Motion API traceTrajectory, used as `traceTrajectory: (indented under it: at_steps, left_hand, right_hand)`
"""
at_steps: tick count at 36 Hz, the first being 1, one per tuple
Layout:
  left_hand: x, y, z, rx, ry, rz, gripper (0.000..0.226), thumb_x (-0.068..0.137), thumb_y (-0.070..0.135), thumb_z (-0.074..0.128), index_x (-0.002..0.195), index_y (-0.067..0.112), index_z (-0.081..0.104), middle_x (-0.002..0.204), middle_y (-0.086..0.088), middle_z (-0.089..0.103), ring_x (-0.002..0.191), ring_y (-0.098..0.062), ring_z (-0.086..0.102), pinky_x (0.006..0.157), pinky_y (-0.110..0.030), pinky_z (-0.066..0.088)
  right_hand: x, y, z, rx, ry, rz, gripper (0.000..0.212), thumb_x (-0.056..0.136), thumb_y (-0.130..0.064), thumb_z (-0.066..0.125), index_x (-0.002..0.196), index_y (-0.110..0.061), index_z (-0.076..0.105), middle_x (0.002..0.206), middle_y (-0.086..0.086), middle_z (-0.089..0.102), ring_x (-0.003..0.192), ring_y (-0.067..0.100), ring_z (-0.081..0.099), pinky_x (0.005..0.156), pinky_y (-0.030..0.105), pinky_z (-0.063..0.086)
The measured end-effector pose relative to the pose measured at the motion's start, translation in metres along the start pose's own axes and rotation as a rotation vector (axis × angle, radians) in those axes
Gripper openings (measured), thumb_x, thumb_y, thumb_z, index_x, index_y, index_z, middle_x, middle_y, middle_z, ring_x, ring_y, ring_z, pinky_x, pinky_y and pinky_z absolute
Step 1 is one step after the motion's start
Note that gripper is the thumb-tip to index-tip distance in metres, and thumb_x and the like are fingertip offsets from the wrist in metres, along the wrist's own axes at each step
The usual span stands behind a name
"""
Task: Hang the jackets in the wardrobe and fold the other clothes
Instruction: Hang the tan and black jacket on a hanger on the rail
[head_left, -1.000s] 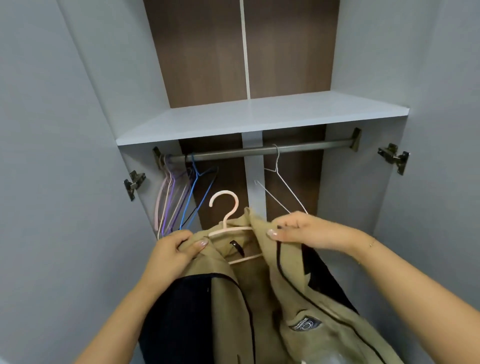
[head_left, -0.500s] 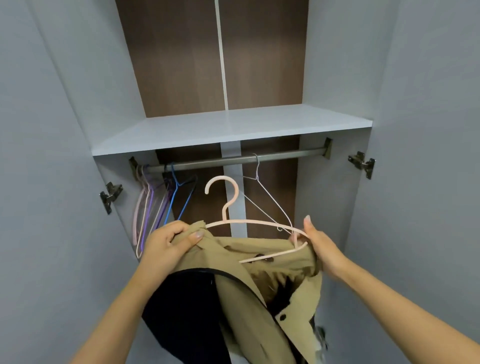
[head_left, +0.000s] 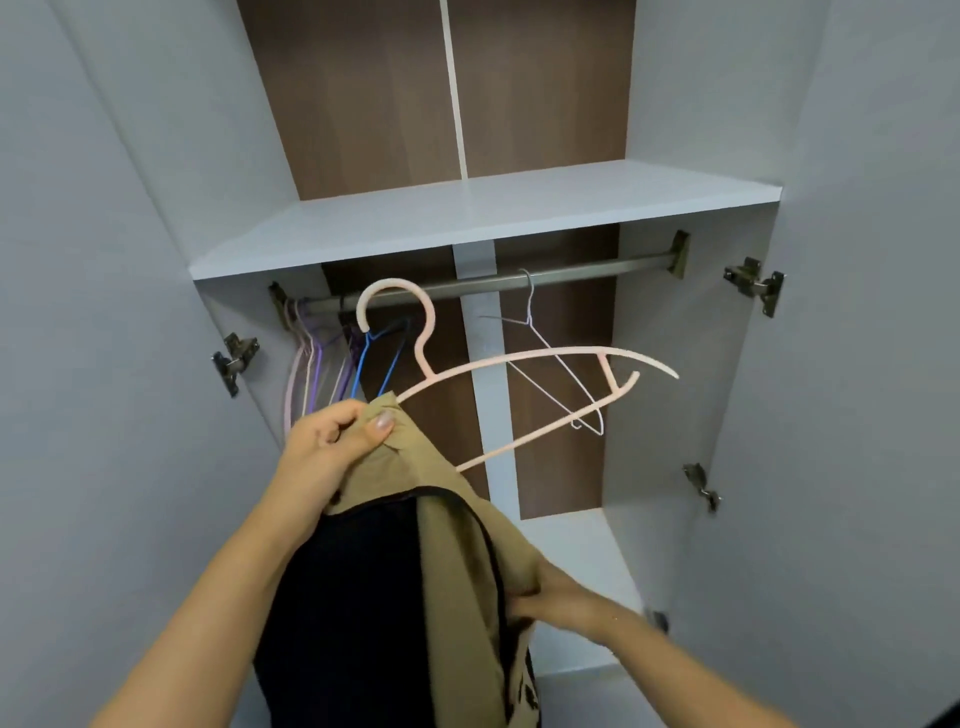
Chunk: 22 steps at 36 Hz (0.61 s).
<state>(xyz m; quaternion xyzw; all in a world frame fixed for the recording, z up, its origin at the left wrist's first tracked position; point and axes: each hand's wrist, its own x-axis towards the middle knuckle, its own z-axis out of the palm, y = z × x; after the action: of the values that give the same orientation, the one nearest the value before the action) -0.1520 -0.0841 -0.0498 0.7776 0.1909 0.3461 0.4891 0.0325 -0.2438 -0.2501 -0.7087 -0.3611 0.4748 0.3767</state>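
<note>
1. Dropped since half a second ago: right hand (head_left: 558, 597), off the far end of the pale pink plastic hanger (head_left: 519, 364) and now low down against the front edge of the khaki jacket with dark navy lining (head_left: 447, 561).
2. Slipped off in the same interval: right shoulder of the jacket, leaving the right arm of the pink hanger bare.
3. Nearest: two bare forearms reaching up from the bottom edge, with one jacket hanging between them, lining facing out.
4. Right hand fingers partly hidden behind the cloth; appears to pinch the khaki edge, though hard to confirm.
5. Left hand (head_left: 332, 447) higher up, thumb and curled fingers clamped on the collar end of the jacket and on the left end of the pink hanger beneath it.
6. Pink hanger tilted, hook raised in front of the grey metal wardrobe rail (head_left: 571, 275), not hooked on it.
7. Farther back on the rail: one thin white wire hanger (head_left: 550, 364) near the middle, plus a bunch of thin pink, purple and blue wire hangers (head_left: 332, 364) at the left end; exact count unclear.
8. Above the rail: one pale grey shelf (head_left: 467, 218).
9. Three metal door hinges (head_left: 756, 283) visible along the open wardrobe's sides.
</note>
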Motion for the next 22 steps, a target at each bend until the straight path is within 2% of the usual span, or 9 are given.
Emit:
traceTrajectory:
  at_steps: [1, 3, 5, 7, 8, 12, 16, 19, 22]
  left_hand:
    - [-0.002, 0.003, 0.000, 0.008, -0.013, 0.000, 0.026, 0.083, 0.035, 0.067, 0.063, 0.019, 0.063, 0.059, 0.009, 0.054, 0.056, -0.002, 0.051, 0.050, -0.011, 0.037]
    - [-0.006, 0.007, -0.004, 0.012, -0.015, -0.013, 0.024, 0.082, 0.037, 0.066, 0.063, 0.022, 0.065, 0.060, 0.009, 0.056, 0.058, -0.002, 0.052, 0.052, -0.011, 0.039]
    - [-0.011, 0.009, -0.015, 0.002, 0.017, -0.032, 0.032, 0.077, 0.045, 0.069, 0.068, 0.014, 0.064, 0.065, -0.002, 0.056, 0.064, -0.012, 0.052, 0.057, -0.022, 0.039]
    - [-0.018, 0.008, -0.029, -0.013, 0.066, -0.061, 0.039, 0.075, 0.047, 0.070, 0.071, 0.009, 0.063, 0.071, -0.011, 0.053, 0.070, -0.020, 0.049, 0.064, -0.032, 0.035]
    - [-0.022, 0.008, -0.036, -0.021, 0.092, -0.079, 0.034, 0.077, 0.043, 0.072, 0.072, 0.010, 0.065, 0.071, -0.011, 0.054, 0.070, -0.020, 0.049, 0.064, -0.032, 0.035]
    - [-0.041, 0.006, -0.063, -0.046, 0.071, -0.128, 0.018, 0.080, 0.026, 0.062, 0.066, 0.017, 0.069, 0.060, 0.004, 0.058, 0.056, -0.006, 0.053, 0.050, -0.014, 0.040]
    - [-0.058, 0.005, -0.079, 0.042, -0.092, -0.180, 0.017, 0.078, 0.024, 0.065, 0.072, 0.010, 0.071, 0.065, -0.007, 0.064, 0.060, -0.011, 0.058, 0.052, -0.013, 0.042]
    - [-0.055, 0.008, -0.074, 0.130, -0.191, -0.191, 0.031, 0.075, 0.040, 0.079, 0.072, 0.009, 0.071, 0.065, -0.006, 0.063, 0.063, -0.013, 0.056, 0.054, -0.018, 0.041]
    - [-0.044, 0.004, -0.063, 0.256, -0.151, -0.194, 0.052, 0.061, 0.060, 0.072, 0.070, 0.010, 0.068, 0.062, -0.004, 0.058, 0.062, -0.012, 0.052, 0.060, -0.026, 0.038]
  right_hand:
    - [0.012, 0.000, 0.018, -0.040, -0.003, 0.024, 0.057, 0.077, -0.031, 0.068, 0.130, -0.028, 0.047, 0.120, -0.011, 0.055, 0.109, 0.009, 0.054, 0.095, 0.023, 0.049]
    - [0.028, 0.000, 0.042, -0.127, 0.022, 0.043, 0.007, 0.094, -0.015, 0.052, 0.095, -0.020, 0.057, 0.093, -0.007, 0.057, 0.082, 0.004, 0.053, 0.076, 0.010, 0.047]
    - [0.036, -0.001, 0.049, -0.143, 0.040, 0.060, 0.021, 0.097, -0.011, 0.049, 0.079, -0.020, 0.052, 0.081, -0.006, 0.052, 0.070, 0.001, 0.048, 0.059, 0.006, 0.042]
    - [0.036, -0.006, 0.040, -0.101, 0.029, 0.084, 0.008, 0.095, -0.019, 0.055, 0.093, -0.014, 0.061, 0.091, 0.000, 0.061, 0.079, 0.006, 0.056, 0.063, 0.010, 0.045]
    - [0.032, -0.009, 0.030, -0.066, 0.013, 0.076, 0.013, 0.094, -0.023, 0.058, 0.099, -0.013, 0.065, 0.097, 0.001, 0.066, 0.085, 0.009, 0.060, 0.067, 0.012, 0.048]
    - [0.014, -0.027, -0.032, 0.248, 0.099, -0.061, 0.015, 0.091, -0.017, 0.065, 0.090, -0.008, 0.077, 0.091, 0.008, 0.076, 0.084, 0.021, 0.070, 0.072, 0.020, 0.054]
    - [-0.008, -0.086, -0.084, 0.295, 0.140, -0.183, 0.020, 0.086, -0.026, 0.068, 0.074, -0.013, 0.078, 0.073, 0.004, 0.073, 0.066, 0.011, 0.068, 0.060, 0.019, 0.052]
    - [-0.023, -0.130, -0.113, 0.234, 0.195, -0.219, 0.026, 0.087, -0.030, 0.070, 0.079, -0.006, 0.073, 0.077, 0.011, 0.071, 0.067, 0.018, 0.066, 0.061, 0.023, 0.052]
    - [-0.033, -0.162, -0.124, 0.122, 0.329, -0.295, 0.039, 0.088, -0.032, 0.069, 0.052, -0.021, 0.058, 0.054, -0.002, 0.061, 0.049, 0.010, 0.055, 0.049, 0.018, 0.040]
